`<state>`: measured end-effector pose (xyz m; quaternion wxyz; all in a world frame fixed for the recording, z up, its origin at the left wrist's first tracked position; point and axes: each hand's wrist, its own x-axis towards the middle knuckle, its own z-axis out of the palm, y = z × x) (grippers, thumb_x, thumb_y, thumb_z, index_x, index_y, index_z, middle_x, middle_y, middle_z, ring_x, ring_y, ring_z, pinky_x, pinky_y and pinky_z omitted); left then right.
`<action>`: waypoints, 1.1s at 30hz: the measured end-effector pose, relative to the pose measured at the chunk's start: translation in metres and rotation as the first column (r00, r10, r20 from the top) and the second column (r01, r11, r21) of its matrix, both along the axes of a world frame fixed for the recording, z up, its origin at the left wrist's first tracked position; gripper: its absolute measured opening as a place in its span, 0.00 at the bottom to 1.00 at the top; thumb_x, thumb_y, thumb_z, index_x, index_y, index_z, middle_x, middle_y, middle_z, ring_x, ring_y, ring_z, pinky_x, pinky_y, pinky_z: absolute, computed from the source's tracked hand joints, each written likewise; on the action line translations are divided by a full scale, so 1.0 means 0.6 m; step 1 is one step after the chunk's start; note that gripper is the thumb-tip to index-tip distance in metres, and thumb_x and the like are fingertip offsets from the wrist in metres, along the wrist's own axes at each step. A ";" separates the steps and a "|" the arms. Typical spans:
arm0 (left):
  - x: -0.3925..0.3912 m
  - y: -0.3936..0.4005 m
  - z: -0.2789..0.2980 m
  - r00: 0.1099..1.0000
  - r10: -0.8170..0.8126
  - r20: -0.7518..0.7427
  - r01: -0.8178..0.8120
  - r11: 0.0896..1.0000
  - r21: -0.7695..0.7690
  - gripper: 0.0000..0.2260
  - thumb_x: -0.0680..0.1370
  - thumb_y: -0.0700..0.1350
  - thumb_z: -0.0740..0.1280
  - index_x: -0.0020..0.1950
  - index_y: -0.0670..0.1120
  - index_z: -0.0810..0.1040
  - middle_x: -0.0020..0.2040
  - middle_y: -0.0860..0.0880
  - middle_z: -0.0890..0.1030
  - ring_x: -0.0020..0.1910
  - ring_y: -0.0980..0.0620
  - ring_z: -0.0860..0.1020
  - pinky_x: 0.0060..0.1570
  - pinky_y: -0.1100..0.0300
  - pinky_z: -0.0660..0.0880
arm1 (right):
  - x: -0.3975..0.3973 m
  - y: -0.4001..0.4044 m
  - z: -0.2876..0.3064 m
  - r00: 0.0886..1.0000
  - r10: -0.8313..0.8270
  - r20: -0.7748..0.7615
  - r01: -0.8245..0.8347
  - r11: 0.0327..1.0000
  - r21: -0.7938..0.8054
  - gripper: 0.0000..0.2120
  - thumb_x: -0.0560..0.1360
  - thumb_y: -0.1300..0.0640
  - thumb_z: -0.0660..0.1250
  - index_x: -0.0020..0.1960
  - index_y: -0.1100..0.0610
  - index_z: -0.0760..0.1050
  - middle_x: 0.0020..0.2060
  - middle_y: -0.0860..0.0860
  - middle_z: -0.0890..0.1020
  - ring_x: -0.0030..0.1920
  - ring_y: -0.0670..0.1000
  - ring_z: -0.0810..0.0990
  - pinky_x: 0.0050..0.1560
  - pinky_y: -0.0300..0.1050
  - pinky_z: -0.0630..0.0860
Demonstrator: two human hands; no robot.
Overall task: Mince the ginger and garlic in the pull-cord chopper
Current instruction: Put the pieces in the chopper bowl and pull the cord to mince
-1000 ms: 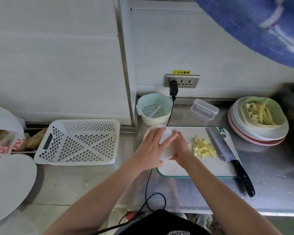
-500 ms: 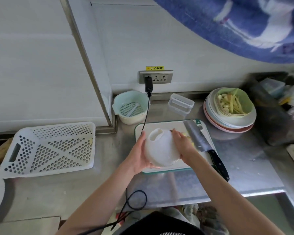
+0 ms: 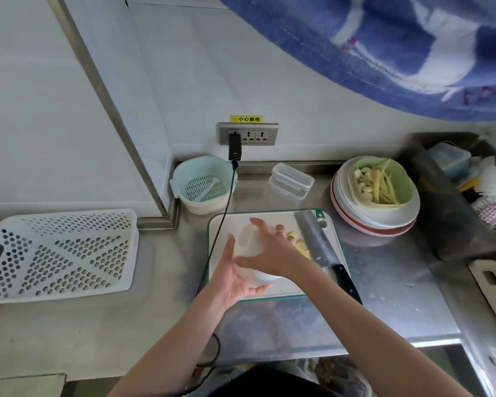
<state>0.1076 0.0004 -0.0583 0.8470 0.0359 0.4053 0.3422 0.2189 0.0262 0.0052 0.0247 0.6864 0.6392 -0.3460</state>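
Both hands meet over the cutting board [image 3: 275, 222], around a white chopper [image 3: 251, 255] that is motion-blurred. Left hand [image 3: 232, 277] cups the chopper's near left side with fingers spread and relaxed; right hand [image 3: 272, 253] lies across its top, fingers straight and splayed; whether either actually grips it cannot be told. From the left: a white perforated basket [image 3: 59, 253] lies on the steel counter [image 3: 384, 282]; a pale colander [image 3: 202, 184] stands at the wall corner under the socket [image 3: 248, 134], from which a black cable [image 3: 222, 222] runs down across the board's left edge. Just right of the right hand, cut ginger [image 3: 301, 245] lies on the board, touching a cleaver [image 3: 317, 239]. A clear box [image 3: 291, 180] sits behind the board. Stacked plates [image 3: 375, 213] at right carry a green dish [image 3: 384, 179] with garlic and ginger strips.
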 end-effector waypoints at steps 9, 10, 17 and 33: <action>0.013 0.021 0.003 0.999 0.050 0.007 -0.048 0.986 -0.160 0.33 0.72 0.70 0.57 0.64 0.46 0.75 0.54 0.39 0.82 0.57 0.38 0.78 0.59 0.41 0.73 | 0.026 0.008 0.016 0.939 0.332 0.086 -0.342 0.927 0.156 0.47 0.59 0.37 0.71 0.70 0.33 0.48 0.66 0.54 0.60 0.63 0.58 0.63 0.58 0.62 0.72; 0.014 0.024 0.004 0.999 0.052 -0.005 -0.052 0.982 -0.179 0.32 0.73 0.69 0.57 0.63 0.46 0.76 0.53 0.39 0.83 0.56 0.39 0.78 0.59 0.41 0.72 | 0.029 0.008 0.016 0.926 0.364 0.103 -0.377 0.912 0.162 0.47 0.59 0.37 0.72 0.70 0.33 0.48 0.66 0.54 0.60 0.63 0.58 0.63 0.57 0.62 0.72; 0.012 0.028 -0.006 0.992 0.040 0.116 -0.025 0.992 -0.127 0.32 0.67 0.66 0.68 0.66 0.50 0.75 0.63 0.47 0.77 0.65 0.43 0.73 0.62 0.45 0.68 | 0.041 0.017 0.037 0.809 0.568 0.147 -0.587 0.788 0.184 0.49 0.57 0.40 0.75 0.70 0.33 0.51 0.67 0.51 0.58 0.66 0.57 0.59 0.60 0.59 0.70; -0.037 0.022 -0.005 0.974 -0.057 0.220 0.058 0.998 0.002 0.37 0.65 0.72 0.62 0.65 0.50 0.72 0.63 0.41 0.72 0.60 0.33 0.75 0.54 0.41 0.70 | 0.133 0.036 0.066 0.551 -0.038 -0.834 0.219 0.971 0.100 0.46 0.61 0.43 0.74 0.71 0.32 0.52 0.72 0.47 0.59 0.63 0.56 0.74 0.55 0.59 0.78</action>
